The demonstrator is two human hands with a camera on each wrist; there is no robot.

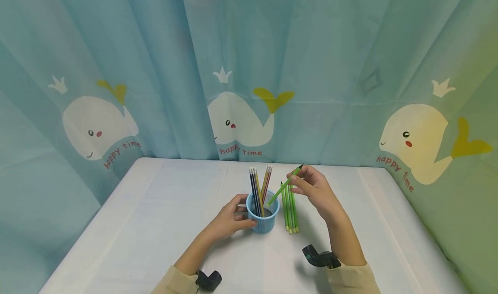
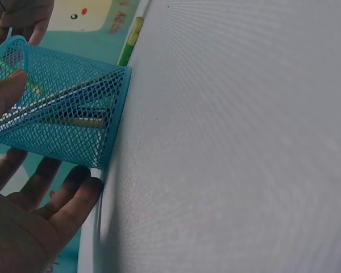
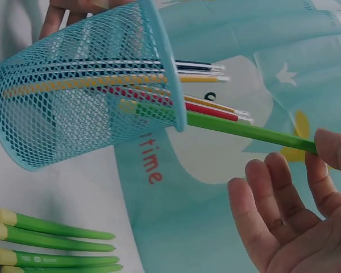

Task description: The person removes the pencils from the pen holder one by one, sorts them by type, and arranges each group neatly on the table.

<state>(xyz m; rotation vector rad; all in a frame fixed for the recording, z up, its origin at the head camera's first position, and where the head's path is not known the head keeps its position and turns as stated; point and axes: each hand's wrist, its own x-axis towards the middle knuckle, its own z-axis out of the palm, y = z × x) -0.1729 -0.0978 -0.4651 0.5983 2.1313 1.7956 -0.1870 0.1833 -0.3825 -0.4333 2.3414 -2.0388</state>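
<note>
A light blue mesh pencil cup [image 1: 263, 225] stands on the table, with dark blue, yellow and red pencils [image 3: 199, 71] leaning inside it, erasers up. My left hand [image 1: 229, 218] holds the cup from its left side, thumb at the front and fingers behind; the left wrist view shows the cup's mesh wall [image 2: 62, 102] between them. Between thumb and fingertips, my right hand [image 1: 313, 188] pinches a green pencil [image 3: 244, 129] near its dark sharpened end. This pencil slants down over the rim, its yellow eraser end inside the cup, seen through the mesh in the right wrist view.
Several more green pencils [image 1: 289, 209] lie side by side just right of the cup, points away and yellow erasers toward me. The white table [image 1: 155, 225] ends at a blue curtain [image 1: 330, 69] printed with whales. Dark wrist cameras [image 1: 320, 257] sit at both cuffs.
</note>
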